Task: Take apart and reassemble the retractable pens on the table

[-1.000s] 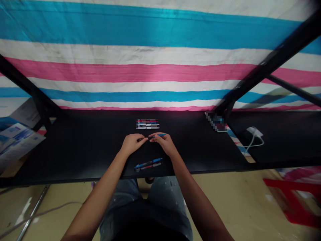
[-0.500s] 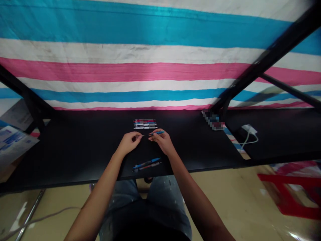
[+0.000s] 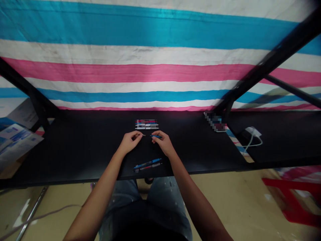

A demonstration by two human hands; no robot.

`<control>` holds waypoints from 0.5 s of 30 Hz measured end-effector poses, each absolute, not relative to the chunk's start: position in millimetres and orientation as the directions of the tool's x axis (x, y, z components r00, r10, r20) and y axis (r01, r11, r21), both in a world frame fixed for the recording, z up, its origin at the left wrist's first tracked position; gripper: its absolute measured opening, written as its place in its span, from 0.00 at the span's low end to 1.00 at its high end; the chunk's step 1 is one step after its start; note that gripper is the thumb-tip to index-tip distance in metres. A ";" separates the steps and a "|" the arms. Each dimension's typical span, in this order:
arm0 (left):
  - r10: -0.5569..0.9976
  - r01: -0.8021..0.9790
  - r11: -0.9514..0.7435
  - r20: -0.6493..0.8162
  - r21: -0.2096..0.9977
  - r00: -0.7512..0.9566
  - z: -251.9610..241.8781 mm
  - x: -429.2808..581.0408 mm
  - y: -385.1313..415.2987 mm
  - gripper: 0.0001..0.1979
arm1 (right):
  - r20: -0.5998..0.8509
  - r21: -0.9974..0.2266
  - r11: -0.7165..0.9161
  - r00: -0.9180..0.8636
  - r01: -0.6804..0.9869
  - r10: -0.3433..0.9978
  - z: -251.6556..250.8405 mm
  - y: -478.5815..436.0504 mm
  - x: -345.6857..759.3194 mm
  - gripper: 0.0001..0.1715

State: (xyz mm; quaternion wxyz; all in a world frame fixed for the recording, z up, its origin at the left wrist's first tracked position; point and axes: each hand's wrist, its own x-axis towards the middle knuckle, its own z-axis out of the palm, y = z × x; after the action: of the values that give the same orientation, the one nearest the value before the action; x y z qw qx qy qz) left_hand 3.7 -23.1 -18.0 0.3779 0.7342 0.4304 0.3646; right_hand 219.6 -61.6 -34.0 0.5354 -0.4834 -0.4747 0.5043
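Over the dark tabletop, my right hand pinches a blue pen, held roughly level with one end pointing left. Facing it, my left hand is closed on a small thin pen part, mostly hidden by the fingers. A narrow dark gap lies between the two pieces; whether a thin refill bridges it I cannot tell. Behind the hands, several pens lie side by side in a neat row. Closer to my body rest a blue pen and a grey and red pen, slightly slanted.
The black table ends in front of my lap. A blurred-out item lies at its back right. Beyond a gap, a white charger with cable sits on another table. Papers stand at far left; a red stool is lower right.
The blue pen in my right hand has turned from tilted up to nearly level. Both hands stay close together. The whole view has shifted slightly.
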 end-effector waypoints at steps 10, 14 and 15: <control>0.901 0.363 -0.365 0.226 0.857 0.371 -16.8 4.6 -22.8 0.14 | 0.027 -0.994 0.027 0.000 -0.106 1.000 -37.9 -61.7 220.5 0.12; 0.917 0.385 -0.355 0.236 0.852 0.322 -18.9 5.2 -22.9 0.17 | 0.022 -0.983 0.024 0.016 -0.181 1.000 -43.7 -59.3 220.3 0.12; 0.919 0.391 -0.354 0.238 0.850 0.314 -19.2 4.9 -22.7 0.16 | 0.016 -0.978 0.021 0.024 -0.207 1.000 -44.5 -58.9 220.2 0.11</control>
State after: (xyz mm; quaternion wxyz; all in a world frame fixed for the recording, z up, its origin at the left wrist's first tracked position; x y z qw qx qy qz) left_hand 4.9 -22.7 -19.2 0.3501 0.7312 0.4478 0.3773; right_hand 220.2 -58.9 -44.5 0.5594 -0.4462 -0.4443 0.5390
